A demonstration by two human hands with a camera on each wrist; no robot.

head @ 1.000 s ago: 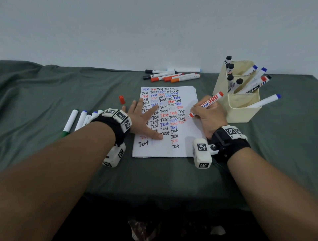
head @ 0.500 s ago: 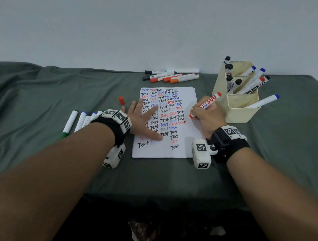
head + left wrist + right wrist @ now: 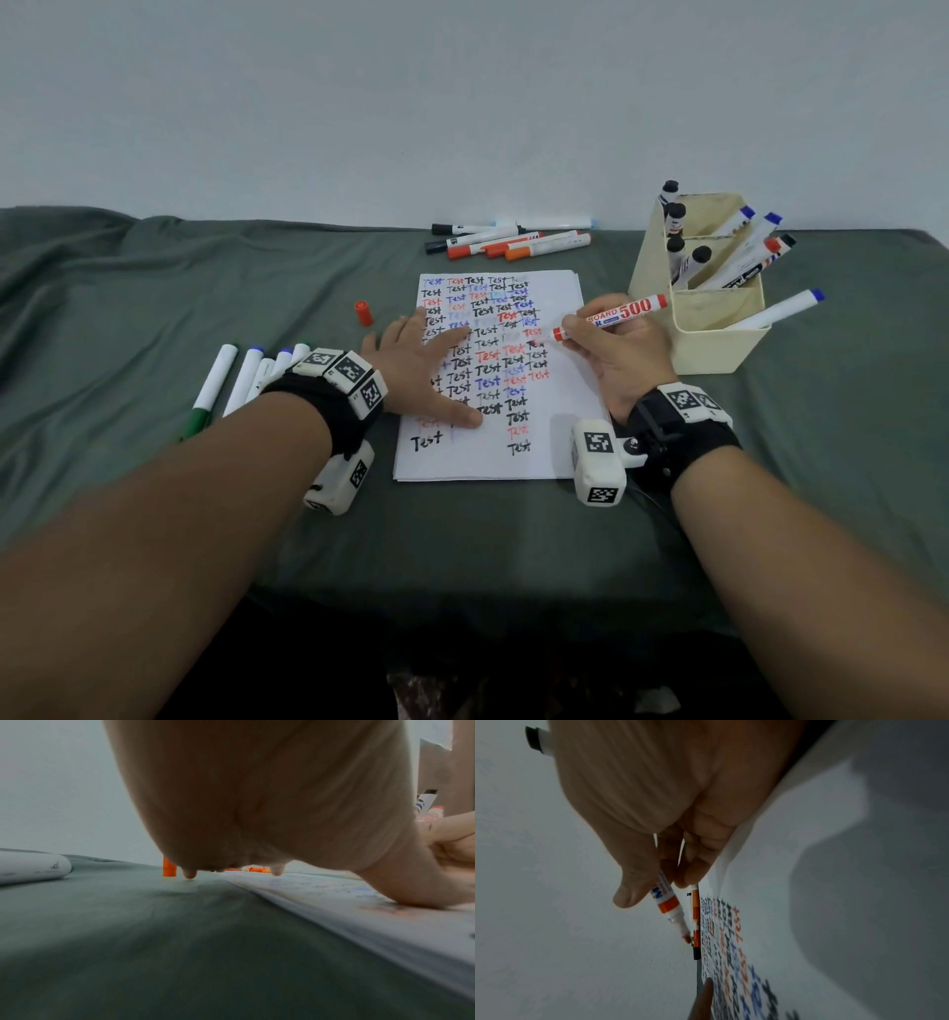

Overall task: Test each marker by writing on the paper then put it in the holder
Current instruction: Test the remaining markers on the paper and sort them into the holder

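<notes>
A white sheet of paper (image 3: 560, 452) covered with rows of the word "Test" in black, red and blue lies mid-table. My left hand (image 3: 426, 370) lies flat on its left part with fingers spread, pressing it down. My right hand (image 3: 616, 344) grips an uncapped red marker (image 3: 621, 313) labelled 500, its tip raised just off the paper's right side; the right wrist view shows the red marker (image 3: 667, 900) pinched between thumb and fingers. The marker's red cap (image 3: 363, 312) stands on the cloth left of the paper. A cream holder (image 3: 719, 329) at the right holds several markers.
Several capped markers (image 3: 508, 241) lie in a row behind the paper. More white markers (image 3: 231, 380) lie left of my left wrist. A blue-capped marker (image 3: 780, 308) leans out of the holder's front pocket. Green cloth (image 3: 154, 288) covers the table; a pale wall stands behind.
My right hand has lifted the red marker's tip off the paper and drawn it up and to the right. The left hand stays pressed on the sheet.
</notes>
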